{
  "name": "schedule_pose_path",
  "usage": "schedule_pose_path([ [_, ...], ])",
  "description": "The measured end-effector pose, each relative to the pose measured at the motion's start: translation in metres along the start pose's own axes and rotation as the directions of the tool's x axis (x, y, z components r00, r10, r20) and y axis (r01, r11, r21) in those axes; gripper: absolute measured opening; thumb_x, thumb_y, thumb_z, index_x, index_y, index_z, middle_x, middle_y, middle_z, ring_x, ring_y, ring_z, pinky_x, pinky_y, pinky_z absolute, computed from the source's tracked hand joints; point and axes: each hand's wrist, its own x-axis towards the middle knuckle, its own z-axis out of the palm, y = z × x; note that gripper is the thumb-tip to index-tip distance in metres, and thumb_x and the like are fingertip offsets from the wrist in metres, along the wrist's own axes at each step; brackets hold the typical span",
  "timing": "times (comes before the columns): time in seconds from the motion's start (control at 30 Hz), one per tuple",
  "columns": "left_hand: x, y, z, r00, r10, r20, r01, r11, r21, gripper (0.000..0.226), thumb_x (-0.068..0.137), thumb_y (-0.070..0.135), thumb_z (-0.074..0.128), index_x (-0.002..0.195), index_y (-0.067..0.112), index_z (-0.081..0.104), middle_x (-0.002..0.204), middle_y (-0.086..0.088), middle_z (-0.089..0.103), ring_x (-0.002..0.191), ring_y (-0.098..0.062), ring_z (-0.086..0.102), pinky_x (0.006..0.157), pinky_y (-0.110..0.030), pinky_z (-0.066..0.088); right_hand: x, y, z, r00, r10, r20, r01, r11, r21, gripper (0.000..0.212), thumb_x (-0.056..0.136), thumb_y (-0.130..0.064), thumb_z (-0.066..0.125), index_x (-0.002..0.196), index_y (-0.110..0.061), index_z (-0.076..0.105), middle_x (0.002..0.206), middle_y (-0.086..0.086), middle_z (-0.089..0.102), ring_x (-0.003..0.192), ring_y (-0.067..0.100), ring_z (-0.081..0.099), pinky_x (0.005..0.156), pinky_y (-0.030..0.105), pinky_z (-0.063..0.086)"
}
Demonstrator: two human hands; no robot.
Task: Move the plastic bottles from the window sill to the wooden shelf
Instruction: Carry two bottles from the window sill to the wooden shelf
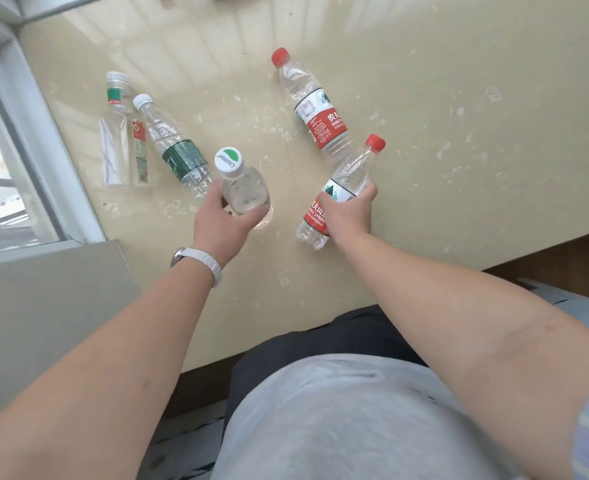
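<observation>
Fingers of left hand curled round white-capped bottle, right hand gripping nearer red-capped bottle over window sill

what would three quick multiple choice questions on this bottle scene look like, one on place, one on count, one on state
1. Where does the green-label bottle lie?
A) beside the small bottle in the left hand
B) beyond both red caps
C) on the floor

2. How many bottles have red caps?
A) one
B) two
C) four

3. What is the right hand doing?
A) resting flat
B) gripping a red-label bottle
C) pointing

Answers:
1 A, its base ends right next to that hand.
2 B, the lying bottle on the window sill and the held one.
3 B, the hand wraps round its label.
</observation>
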Motion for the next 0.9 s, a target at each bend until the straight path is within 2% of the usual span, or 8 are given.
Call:
schedule_pose_path([
  [0.07,-0.011,0.007,0.000,1.000,0.010,-0.003,-0.010,1.000,-0.020,0.058,0.066,0.038,0.085,0.118,0.035,0.059,0.110,0.017,0.068,0.105,-0.001,0.063,0.097,-0.036,0.052,-0.006,-0.004,-0.015,0.998,-0.059,0.034,0.059,0.998,-0.005,0.082,0.068,-0.030,0.074,0.134,-0.025,0.027,0.105,-0.002,0.061,0.087,0.016,0.064,0.075,0.033,0.054],
  [0.2,-0.036,0.030,0.001,0.999,0.042,-0.018,-0.044,0.996,-0.077,0.049,0.067,0.033,0.086,0.110,0.033,0.062,0.105,0.012,0.070,0.102,-0.004,0.065,0.095,-0.036,0.054,-0.018,-0.017,-0.049,0.987,-0.127,0.097,0.127,0.992,0.016,0.086,0.077,-0.024,0.075,0.144,-0.022,0.022,0.095,-0.009,0.056,0.081,0.001,0.058,0.059,0.017,0.040],
  [0.3,-0.059,0.053,0.004,0.994,0.105,-0.035,-0.108,0.988,-0.108,0.040,0.066,0.036,0.084,0.099,0.038,0.061,0.102,0.010,0.072,0.099,-0.008,0.067,0.091,-0.037,0.055,-0.031,-0.026,-0.073,0.974,-0.192,0.117,0.187,0.981,0.056,0.088,0.076,-0.022,0.076,0.145,-0.023,0.022,0.097,-0.011,0.057,0.084,0.000,0.059,0.064,0.019,0.043],
  [0.43,-0.094,0.082,0.013,0.984,0.171,-0.048,-0.176,0.974,-0.140,0.043,0.061,0.042,0.083,0.098,0.037,0.063,0.101,0.010,0.072,0.099,-0.009,0.067,0.090,-0.035,0.055,-0.051,-0.035,-0.110,0.961,-0.239,0.138,0.216,0.962,0.165,0.085,0.077,-0.021,0.077,0.144,-0.022,0.026,0.099,-0.012,0.058,0.087,0.002,0.062,0.072,0.023,0.050],
  [0.57,-0.131,0.107,0.027,0.976,0.203,-0.084,-0.216,0.953,-0.213,0.046,0.064,0.038,0.082,0.106,0.029,0.065,0.104,0.006,0.073,0.099,-0.011,0.068,0.082,-0.026,0.054,-0.071,-0.044,-0.152,0.947,-0.281,0.155,0.232,0.934,0.273,0.078,0.078,-0.020,0.079,0.139,-0.019,0.031,0.098,-0.007,0.058,0.079,0.002,0.063,0.060,0.015,0.049],
  [0.6,-0.141,0.113,0.032,0.972,0.216,-0.097,-0.233,0.944,-0.233,0.044,0.067,0.033,0.082,0.108,0.027,0.066,0.104,0.005,0.073,0.098,-0.011,0.068,0.080,-0.024,0.054,-0.075,-0.045,-0.162,0.940,-0.299,0.164,0.241,0.923,0.301,0.079,0.077,-0.020,0.079,0.140,-0.019,0.031,0.100,-0.006,0.059,0.080,0.002,0.064,0.062,0.016,0.051],
  [0.73,-0.171,0.134,0.051,0.954,0.258,-0.150,-0.293,0.905,-0.307,0.033,0.080,0.016,0.080,0.109,0.024,0.067,0.100,0.003,0.073,0.089,-0.009,0.067,0.068,-0.015,0.052,-0.090,-0.045,-0.202,0.891,-0.422,0.169,0.350,0.874,0.336,0.086,0.075,-0.024,0.082,0.144,-0.024,0.030,0.112,-0.003,0.059,0.096,0.010,0.065,0.088,0.034,0.055],
  [0.9,-0.202,0.153,0.062,0.930,0.349,-0.114,-0.367,0.873,-0.322,0.033,0.081,0.012,0.078,0.111,0.021,0.068,0.102,0.000,0.073,0.089,-0.008,0.069,0.071,-0.017,0.053,-0.109,-0.040,-0.244,0.828,-0.541,0.147,0.461,0.807,0.370,0.083,0.074,-0.022,0.082,0.142,-0.029,0.035,0.115,-0.006,0.059,0.101,0.009,0.064,0.093,0.039,0.054],
])
